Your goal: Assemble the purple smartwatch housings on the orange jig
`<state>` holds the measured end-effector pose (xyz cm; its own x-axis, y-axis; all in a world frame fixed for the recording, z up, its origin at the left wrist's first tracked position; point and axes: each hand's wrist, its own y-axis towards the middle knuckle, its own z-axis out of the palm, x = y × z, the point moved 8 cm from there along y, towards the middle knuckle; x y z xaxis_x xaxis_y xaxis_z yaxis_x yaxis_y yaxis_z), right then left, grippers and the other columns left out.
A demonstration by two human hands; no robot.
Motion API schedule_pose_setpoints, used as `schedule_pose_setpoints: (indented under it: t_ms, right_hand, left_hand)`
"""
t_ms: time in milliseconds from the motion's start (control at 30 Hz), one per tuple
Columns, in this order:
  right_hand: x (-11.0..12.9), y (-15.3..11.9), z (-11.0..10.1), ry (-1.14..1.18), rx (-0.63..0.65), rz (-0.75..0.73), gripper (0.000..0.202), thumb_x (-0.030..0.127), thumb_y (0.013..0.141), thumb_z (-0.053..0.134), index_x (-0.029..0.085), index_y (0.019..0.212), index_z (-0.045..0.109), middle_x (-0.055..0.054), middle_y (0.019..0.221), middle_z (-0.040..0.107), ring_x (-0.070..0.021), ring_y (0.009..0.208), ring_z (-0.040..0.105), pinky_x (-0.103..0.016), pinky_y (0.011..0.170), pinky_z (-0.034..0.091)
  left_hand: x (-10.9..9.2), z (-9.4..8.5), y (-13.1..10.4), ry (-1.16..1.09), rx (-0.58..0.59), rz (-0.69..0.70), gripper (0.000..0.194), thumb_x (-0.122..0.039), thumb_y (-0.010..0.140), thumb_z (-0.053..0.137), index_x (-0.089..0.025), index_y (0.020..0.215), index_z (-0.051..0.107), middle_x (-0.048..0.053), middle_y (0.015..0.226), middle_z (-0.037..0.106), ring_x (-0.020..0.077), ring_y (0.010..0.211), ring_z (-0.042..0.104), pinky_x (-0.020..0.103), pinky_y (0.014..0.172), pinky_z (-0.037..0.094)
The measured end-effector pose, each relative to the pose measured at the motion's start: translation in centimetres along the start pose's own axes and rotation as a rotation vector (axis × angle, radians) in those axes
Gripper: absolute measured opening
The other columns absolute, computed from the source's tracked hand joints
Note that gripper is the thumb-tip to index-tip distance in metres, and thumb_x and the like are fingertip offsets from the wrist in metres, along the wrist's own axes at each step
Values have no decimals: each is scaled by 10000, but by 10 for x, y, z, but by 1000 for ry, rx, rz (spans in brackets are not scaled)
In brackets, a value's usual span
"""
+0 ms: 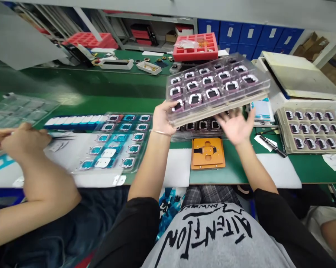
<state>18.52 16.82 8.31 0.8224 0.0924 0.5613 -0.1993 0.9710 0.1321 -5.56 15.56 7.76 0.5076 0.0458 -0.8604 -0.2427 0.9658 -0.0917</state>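
My left hand (162, 118) grips the near left corner of a raised, tilted stack of plastic trays, with the thumb on top. A clear tray (264, 84) is on top, with a beige tray (220, 108) beneath it. Small square parts with white frames and dark centres (195, 99) sit in rows in the pockets. Below the stack's right side, my right hand (237, 128) is open with fingers spread; whether its fingertips touch the underside I cannot tell. Another tray of similar parts (203, 125) lies on the bench under the stack, partly hidden. An orange fixture (207, 153) stands in front of it.
To the left, a co-worker's hands (25, 139) are over the bench beside a clear tray of teal parts (141, 149). At right are a beige tray of parts (282, 130) and a black pen-like tool (272, 146). A red divided box (196, 56) stands behind.
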Motion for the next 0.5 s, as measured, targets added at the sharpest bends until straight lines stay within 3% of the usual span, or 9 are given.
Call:
schedule_pose_setpoints:
  t_ms: [67, 100, 200, 300, 367, 433, 500]
  right_hand:
    - [-27, -10, 5, -81, -36, 18, 562, 631, 649, 839, 328, 1044, 578, 41, 1109, 721, -264, 1109, 676, -533, 1024, 561]
    - [-31, -11, 1, -136, -130, -25, 578, 543, 614, 872, 327, 1035, 540, 53, 1079, 711, -246, 1076, 682, -502, 986, 583]
    - [-13, -5, -16, -334, -394, -192, 533, 416, 607, 814, 308, 985, 454, 67, 969, 677, -204, 973, 694, -412, 867, 622]
    - [26, 11, -37, -482, -479, -300, 484, 464, 630, 741, 287, 981, 457, 30, 998, 679, -213, 961, 696, -403, 813, 633]
    - [61, 23, -57, -544, -529, -359, 473, 491, 647, 714, 276, 997, 478, -4, 1058, 682, -229, 1007, 692, -423, 829, 637]
    - [100, 38, -79, -629, -591, -407, 462, 502, 681, 671, 262, 1042, 509, -48, 1156, 673, -248, 1096, 674, -440, 874, 635]
    - [143, 57, -100, -739, -663, -440, 484, 499, 749, 593, 250, 1158, 527, -88, 1282, 636, -272, 1200, 637, -466, 897, 630]
  left_hand:
    - [8, 15, -6, 17, -7, 91, 525, -210, 606, 726, -229, 1107, 570, 10, 1108, 726, 280, 1225, 648, 379, 1001, 590]
    - [13, 22, -9, 49, -13, 129, 614, -218, 608, 735, -243, 1189, 541, 12, 1188, 710, 279, 1262, 628, 366, 1012, 581]
    - [28, 48, -13, 183, 26, 184, 801, -339, 668, 772, -287, 1386, 419, 44, 1390, 628, 285, 1364, 561, 350, 1055, 552]
    - [42, 78, -15, 332, 272, 98, 864, -629, 826, 671, -358, 1535, 259, 62, 1594, 453, 290, 1454, 482, 436, 1137, 492]
    - [48, 91, -20, 595, 491, 36, 898, -779, 873, 510, -354, 1600, 200, 70, 1687, 297, 308, 1535, 362, 507, 1226, 376]
    - [51, 91, -26, 980, 687, 30, 956, -820, 861, 459, -300, 1630, 231, 69, 1723, 178, 315, 1597, 198, 509, 1296, 217]
    - [51, 78, -30, 1326, 822, 33, 938, -770, 858, 476, -263, 1626, 296, 57, 1732, 97, 319, 1615, 73, 507, 1310, 126]
